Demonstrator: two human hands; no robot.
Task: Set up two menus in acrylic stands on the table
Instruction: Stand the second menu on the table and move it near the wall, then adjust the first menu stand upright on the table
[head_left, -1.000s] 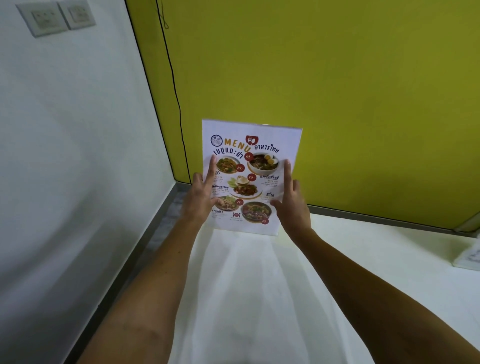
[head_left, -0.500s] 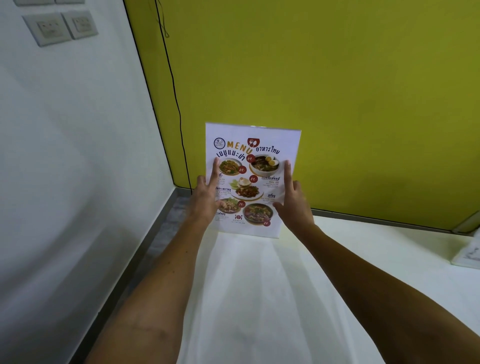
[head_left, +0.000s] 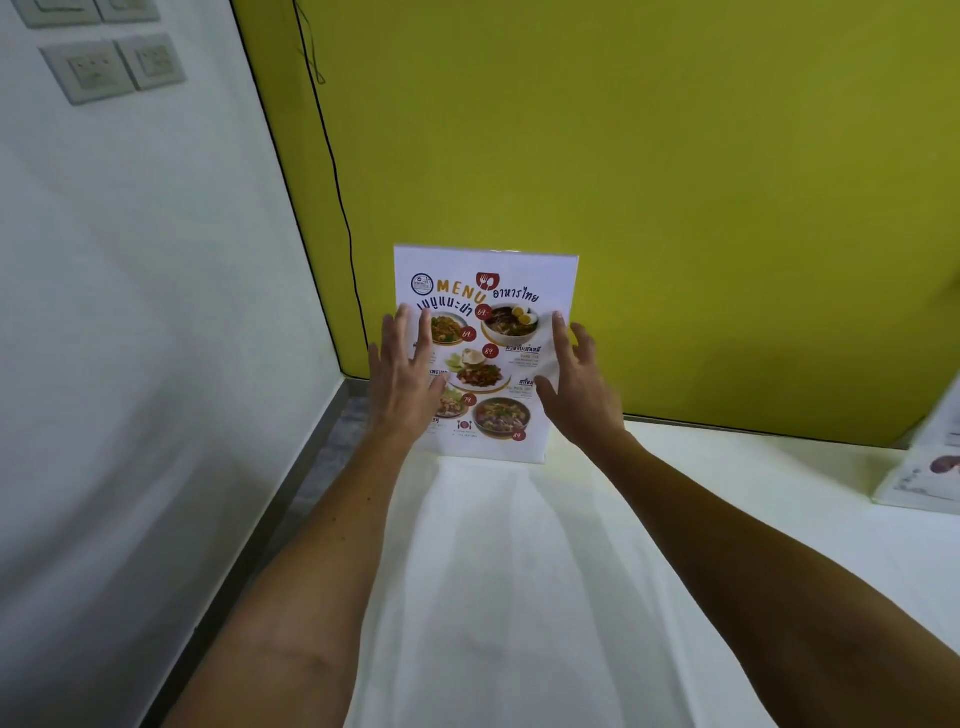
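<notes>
A colour menu (head_left: 491, 306) with food photos stands upright in a clear acrylic stand at the far left end of the white table (head_left: 519, 582), close to the yellow partition. My left hand (head_left: 402, 374) is in front of the menu's left edge with fingers spread. My right hand (head_left: 576, 387) hovers by the right edge, fingers apart and slightly blurred. Neither hand grips the stand. A second menu in a stand (head_left: 930, 462) shows partly at the right frame edge, on the table.
A yellow partition (head_left: 649, 182) rises right behind the table. A white wall (head_left: 130, 312) with wall sockets (head_left: 111, 65) runs along the left, with a narrow grey gap (head_left: 332, 441) between it and the table. A black cable (head_left: 337, 192) hangs down the corner.
Both hands held the menu stand by its sides before; now their fingers have opened and come away from it. The stand sits lower, resting on the table.
</notes>
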